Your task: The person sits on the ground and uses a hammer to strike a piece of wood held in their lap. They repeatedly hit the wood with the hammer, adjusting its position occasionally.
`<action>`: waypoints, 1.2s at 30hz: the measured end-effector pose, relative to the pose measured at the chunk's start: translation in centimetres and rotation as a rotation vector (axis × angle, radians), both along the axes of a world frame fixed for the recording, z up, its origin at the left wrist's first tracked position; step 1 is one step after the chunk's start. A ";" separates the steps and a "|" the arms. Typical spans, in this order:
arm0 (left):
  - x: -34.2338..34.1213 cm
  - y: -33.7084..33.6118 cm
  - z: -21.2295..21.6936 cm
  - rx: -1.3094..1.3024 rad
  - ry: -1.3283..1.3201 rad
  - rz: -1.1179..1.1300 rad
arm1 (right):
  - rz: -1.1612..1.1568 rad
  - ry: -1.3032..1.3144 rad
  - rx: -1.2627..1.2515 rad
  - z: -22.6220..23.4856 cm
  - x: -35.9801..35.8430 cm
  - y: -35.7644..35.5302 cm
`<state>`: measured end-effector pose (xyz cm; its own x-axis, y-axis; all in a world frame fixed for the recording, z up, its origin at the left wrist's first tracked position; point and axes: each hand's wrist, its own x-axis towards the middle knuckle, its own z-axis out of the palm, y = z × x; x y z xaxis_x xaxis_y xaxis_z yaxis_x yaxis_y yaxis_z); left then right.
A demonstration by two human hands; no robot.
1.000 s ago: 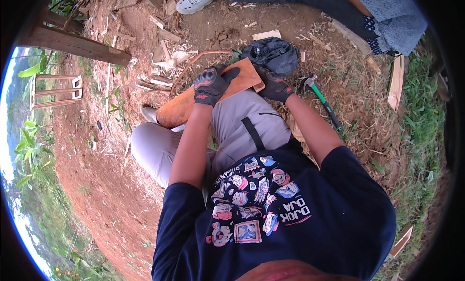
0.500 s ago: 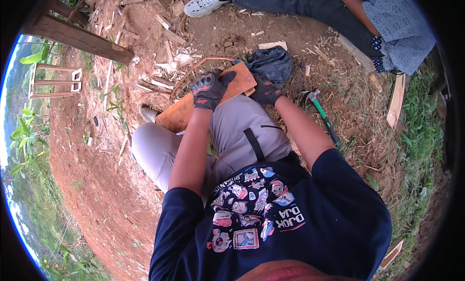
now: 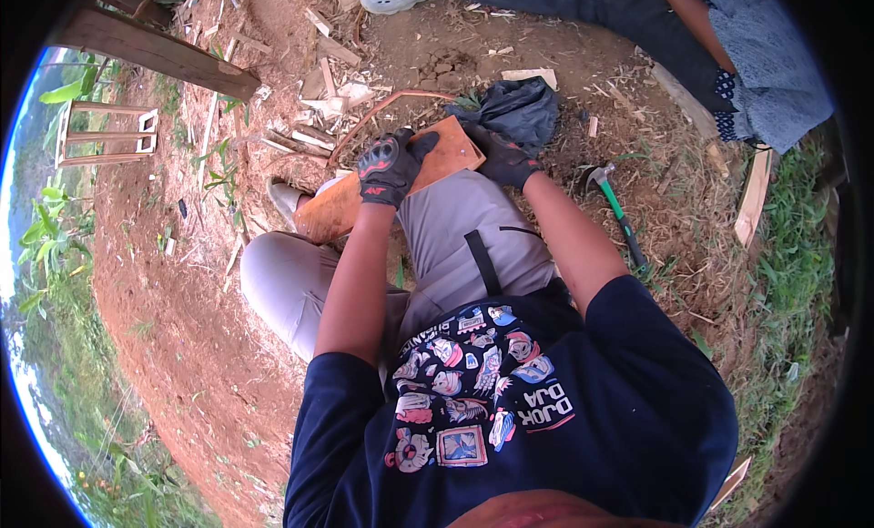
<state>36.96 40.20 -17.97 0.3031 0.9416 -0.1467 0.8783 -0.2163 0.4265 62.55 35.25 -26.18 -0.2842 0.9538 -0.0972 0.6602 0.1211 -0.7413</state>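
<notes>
An orange-brown wooden board (image 3: 339,209) lies slantwise over my bent legs, its right end raised on my thigh. My left hand (image 3: 387,171), in a black glove with red marks, grips the board near its middle, the thumb laid across the upper face. At the board's right end is my right hand (image 3: 506,160), gloved too. It closes around that end, with its fingertips partly hidden behind the wood. A crumpled black plastic bag (image 3: 521,111) lies on the ground just beyond my right hand.
A green-handled hammer (image 3: 616,209) lies on the soil to my right. Wood offcuts (image 3: 332,105) are scattered ahead. Another person's leg (image 3: 583,18) stretches across the far right. A wooden beam (image 3: 168,50) juts in at the upper left, near a small wooden frame (image 3: 109,135).
The board's right end has turned slightly, and the pale wood edge beneath it shows less. My right hand has shifted a little against that end. The whole view has moved slightly.
</notes>
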 end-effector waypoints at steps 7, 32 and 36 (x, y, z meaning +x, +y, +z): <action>1.3 -0.9 -1.8 0.248 -0.195 0.078 | -0.056 0.050 -0.023 -2.2 -0.2 0.3; 2.2 0.0 -1.7 0.263 -0.094 0.072 | -0.022 -0.074 0.009 0.3 -1.3 0.7; 1.8 0.0 -1.7 0.224 -0.073 0.070 | -0.051 -0.053 0.036 1.0 -1.7 0.4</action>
